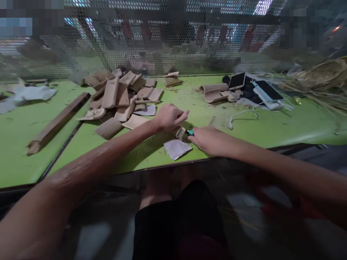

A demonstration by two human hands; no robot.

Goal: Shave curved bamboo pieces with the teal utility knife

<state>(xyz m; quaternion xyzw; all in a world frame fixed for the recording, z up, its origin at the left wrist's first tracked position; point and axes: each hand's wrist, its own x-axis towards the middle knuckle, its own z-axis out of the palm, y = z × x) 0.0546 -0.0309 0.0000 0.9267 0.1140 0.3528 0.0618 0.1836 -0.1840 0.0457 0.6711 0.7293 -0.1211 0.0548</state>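
Wood piece [180, 133], likely stiff and best held by its sides, sits in my left hand [170, 117], my right hand [206, 140] gripping a tool [191, 133].

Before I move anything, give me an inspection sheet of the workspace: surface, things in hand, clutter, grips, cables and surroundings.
Surface: green table, scattered with crumbs and shavings; a dark seam crosses it at left.
Things in hand: small wood piece and teal-handled tool; whether they touch is unclear.
Clutter: wood pile, long wooden bar at left, pale scrap near the front edge, two phones, dry straw at far right.
Grips: left grip appears to hold the wood piece, partly hidden; right grip holds the tool.
Cables: white cable near the phones, one end loose.
Surroundings: perforated screen behind; beyond it, blurred.
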